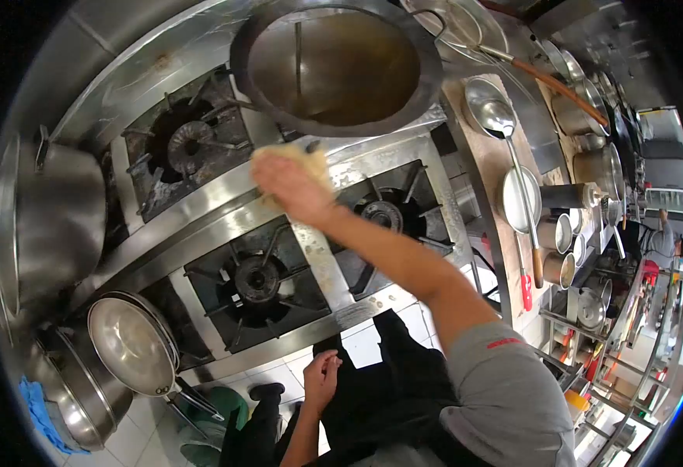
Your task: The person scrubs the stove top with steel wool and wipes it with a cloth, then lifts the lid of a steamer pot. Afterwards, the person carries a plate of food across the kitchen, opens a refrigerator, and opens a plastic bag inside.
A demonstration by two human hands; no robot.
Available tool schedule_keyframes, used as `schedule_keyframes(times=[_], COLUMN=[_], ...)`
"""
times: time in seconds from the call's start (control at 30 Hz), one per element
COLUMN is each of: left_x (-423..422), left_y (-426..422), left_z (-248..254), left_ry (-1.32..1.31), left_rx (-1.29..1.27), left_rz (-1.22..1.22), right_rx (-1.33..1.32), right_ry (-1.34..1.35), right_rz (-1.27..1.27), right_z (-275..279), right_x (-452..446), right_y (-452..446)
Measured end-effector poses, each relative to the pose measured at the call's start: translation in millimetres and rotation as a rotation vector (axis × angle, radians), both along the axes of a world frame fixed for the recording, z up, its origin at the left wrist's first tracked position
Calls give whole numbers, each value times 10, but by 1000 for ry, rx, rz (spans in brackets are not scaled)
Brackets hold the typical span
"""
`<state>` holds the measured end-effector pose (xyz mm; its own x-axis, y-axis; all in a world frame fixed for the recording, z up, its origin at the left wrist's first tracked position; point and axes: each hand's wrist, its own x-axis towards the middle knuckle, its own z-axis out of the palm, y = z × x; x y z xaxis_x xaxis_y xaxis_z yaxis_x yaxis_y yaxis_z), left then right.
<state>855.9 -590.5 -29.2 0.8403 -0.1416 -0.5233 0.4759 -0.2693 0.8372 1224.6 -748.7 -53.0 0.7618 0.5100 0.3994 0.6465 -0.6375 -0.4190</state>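
My right hand [285, 179] presses a yellowish cloth [310, 162] against the steel strip of the stove [225, 191], just below a large wok [240, 86]. The fingers lie over the cloth and part of it sticks out beyond them. Dull stains mark the metal near a front burner [257, 279]. My left hand [322, 379] hangs in front of my body near the stove's front edge. Its fingers are loosely curled, and nothing shows in them.
The wok holds brownish liquid. A tall pot [54, 226] and stacked pans [127, 350] stand at left. Ladles [524, 194] lie on a wooden board [478, 148] at right, beside several small pots. In the far right background is another person [660, 241].
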Motion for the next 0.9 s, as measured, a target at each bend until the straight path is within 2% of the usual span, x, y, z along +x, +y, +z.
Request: schedule_keyframes(times=[0.1, 0.13, 0.2, 0.33, 0.4, 0.5, 0.53, 0.63, 0.73, 0.83, 0.9], left_x=[-125, -204, -222, -278, -323, -407, -443, -579, -679, -717, -743], left_y=[-196, -252, -391, -650, -737, -802, -819, -885, -973, -1038, -1076], left_z=[-39, -115, -143, 15, 22, 35, 34, 7, -34, 17, 63], left_ry=[39, 61, 76, 118, 141, 180, 181, 188, 178, 175, 207], left_rx=[-4, -14, -32, -46, -64, -43, -47, -53, -26, 9, 24], left_rz=[-10, -1, -2, -25, 1, 11, 29, 44, 4, 7, 33], right_rx=[-216, -235, -270, -269, -266, -322, -250, -57, 109, -64, -388], right_ry=[-114, 5, -177, -269, -265, 91, -104, -158, -212, -284, -298], right_rz=[-171, -227, -229, -313, -280, -524, -556, -597, -605, -393, -375], right_z=[9, 62, -16, 221, 302, 883, 939, 1136, 1021, 573, 468], right_x=[78, 54, 127, 179, 233, 315, 431, 703, 893, 911, 944], right_y=[-1194, -1550, -2178, -3018, -3201, -3209, -3265, -3478, -3432, -3361, -3340])
